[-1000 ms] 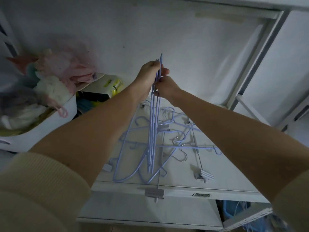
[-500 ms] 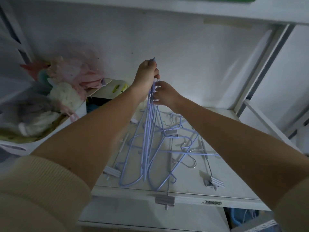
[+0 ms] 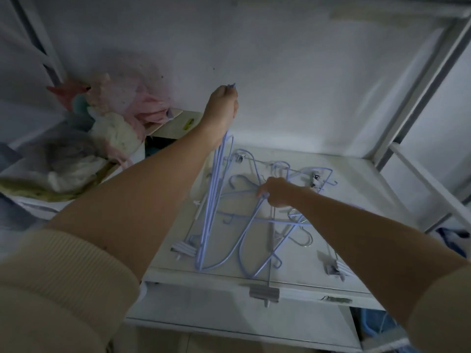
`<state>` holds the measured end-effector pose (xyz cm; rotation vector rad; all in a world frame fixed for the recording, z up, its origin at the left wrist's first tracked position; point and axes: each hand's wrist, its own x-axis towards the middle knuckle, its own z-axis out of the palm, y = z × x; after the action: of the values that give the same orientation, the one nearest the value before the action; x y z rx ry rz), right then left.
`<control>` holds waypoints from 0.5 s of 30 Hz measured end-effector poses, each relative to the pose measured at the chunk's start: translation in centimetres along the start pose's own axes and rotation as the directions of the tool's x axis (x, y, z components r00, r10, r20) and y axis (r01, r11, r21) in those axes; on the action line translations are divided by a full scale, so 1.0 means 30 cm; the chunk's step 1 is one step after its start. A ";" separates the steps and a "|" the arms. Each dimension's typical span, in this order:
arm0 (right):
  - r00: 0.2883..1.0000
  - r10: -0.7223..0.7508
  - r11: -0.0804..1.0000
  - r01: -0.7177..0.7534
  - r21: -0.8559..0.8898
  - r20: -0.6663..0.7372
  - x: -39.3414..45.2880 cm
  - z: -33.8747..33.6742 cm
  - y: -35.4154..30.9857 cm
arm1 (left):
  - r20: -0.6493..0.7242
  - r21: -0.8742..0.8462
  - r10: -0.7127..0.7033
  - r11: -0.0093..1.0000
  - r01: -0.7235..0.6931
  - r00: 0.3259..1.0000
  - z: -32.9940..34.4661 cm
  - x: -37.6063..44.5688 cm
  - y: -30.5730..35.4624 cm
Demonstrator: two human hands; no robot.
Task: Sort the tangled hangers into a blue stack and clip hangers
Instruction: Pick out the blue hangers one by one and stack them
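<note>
Gripping a bunch of blue wire hangers (image 3: 213, 200) upright in our left hand (image 3: 222, 108), our right hand (image 3: 276, 192) pinched another blue hanger (image 3: 251, 233) lying on the white shelf (image 3: 356, 189); a white basket (image 3: 33, 205) beside held crumpled fabric (image 3: 112, 115).

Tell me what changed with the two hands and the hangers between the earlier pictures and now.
The right hand let go of the upright blue bundle, moved down, and now grips another blue hanger in the tangle on the white shelf. The left hand still holds the bundle by its top, standing upright. The clip hangers stayed lying on the shelf.
</note>
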<state>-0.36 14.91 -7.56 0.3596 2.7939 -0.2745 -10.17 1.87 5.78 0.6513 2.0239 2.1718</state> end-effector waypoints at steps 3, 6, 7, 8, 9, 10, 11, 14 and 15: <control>0.998 -0.048 0.988 0.053 -0.148 0.036 0.014 0.046 0.017 | 0.009 -0.009 -0.005 1.000 0.005 1.000 -0.007 -0.001 -0.028; 0.996 -0.084 0.968 0.080 -0.238 -0.003 0.017 0.066 0.015 | 0.034 0.014 -0.023 1.000 0.023 0.999 -0.008 0.003 -0.047; 0.996 -0.088 0.956 0.078 -0.283 -0.020 0.019 0.071 0.014 | 0.036 0.009 -0.026 1.000 0.025 0.999 -0.007 0.009 -0.051; 0.996 -0.083 0.948 0.071 -0.310 -0.028 0.020 0.076 0.014 | 0.040 0.004 -0.029 1.000 0.029 0.999 -0.008 0.012 -0.052; 0.997 -0.075 0.943 0.065 -0.325 -0.016 0.023 0.082 0.014 | 0.041 -0.003 -0.030 1.000 0.031 0.999 -0.007 0.015 -0.054; 0.997 -0.080 0.937 0.075 -0.340 0.000 0.024 0.089 0.014 | 0.040 -0.008 -0.029 1.000 0.029 0.999 -0.008 0.015 -0.054; 0.995 -0.097 0.932 0.093 -0.351 0.007 0.025 0.095 0.012 | 0.036 -0.013 -0.025 1.000 0.025 0.999 -0.012 0.015 -0.056; 0.979 -0.173 0.920 0.123 -0.372 -0.105 0.022 0.090 0.015 | 0.031 -0.051 -0.019 0.999 0.020 0.999 -0.031 0.017 -0.047; 0.966 -0.199 0.915 0.124 -0.384 -0.163 0.019 0.074 0.014 | 0.024 -0.065 -0.013 0.998 0.014 1.000 -0.040 0.022 -0.040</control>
<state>-0.16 14.93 -9.87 0.0646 2.9898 0.2726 -11.47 1.12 4.75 0.6503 1.9313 2.2012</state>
